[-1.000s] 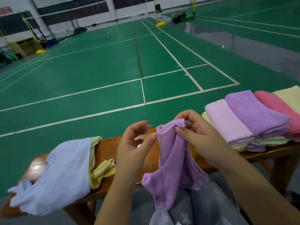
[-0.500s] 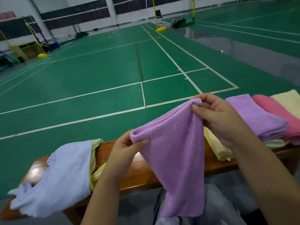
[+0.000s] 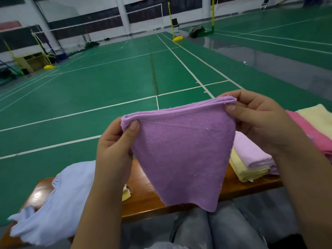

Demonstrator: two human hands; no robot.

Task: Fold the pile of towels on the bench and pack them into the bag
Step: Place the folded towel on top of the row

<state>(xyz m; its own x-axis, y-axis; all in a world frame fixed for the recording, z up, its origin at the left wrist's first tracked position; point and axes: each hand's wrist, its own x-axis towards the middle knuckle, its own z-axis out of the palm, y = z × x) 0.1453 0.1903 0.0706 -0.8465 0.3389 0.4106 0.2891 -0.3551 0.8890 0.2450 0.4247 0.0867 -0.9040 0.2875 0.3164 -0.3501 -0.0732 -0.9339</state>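
A purple towel (image 3: pixel 181 155), doubled over, hangs in the air above the wooden bench (image 3: pixel 149 200). My left hand (image 3: pixel 115 150) pinches its upper left corner and my right hand (image 3: pixel 260 123) pinches its upper right corner, so the top edge is stretched between them. A pale blue cloth bag (image 3: pixel 59 203) lies open on the bench at the left, with a yellow towel (image 3: pixel 126 194) peeking out behind my left forearm. A pile of folded towels (image 3: pixel 251 159) in lilac, yellow, pink and cream sits on the bench at the right.
The bench stands at the edge of a green badminton court (image 3: pixel 107 83) with white lines. My knees in grey jeans (image 3: pixel 212 229) are just in front of the bench. Yellow net posts (image 3: pixel 177 38) and a chair stand far off.
My hands have moved apart and risen, spreading the purple towel from a bunched hang into a flat doubled sheet. The view has tilted upward.
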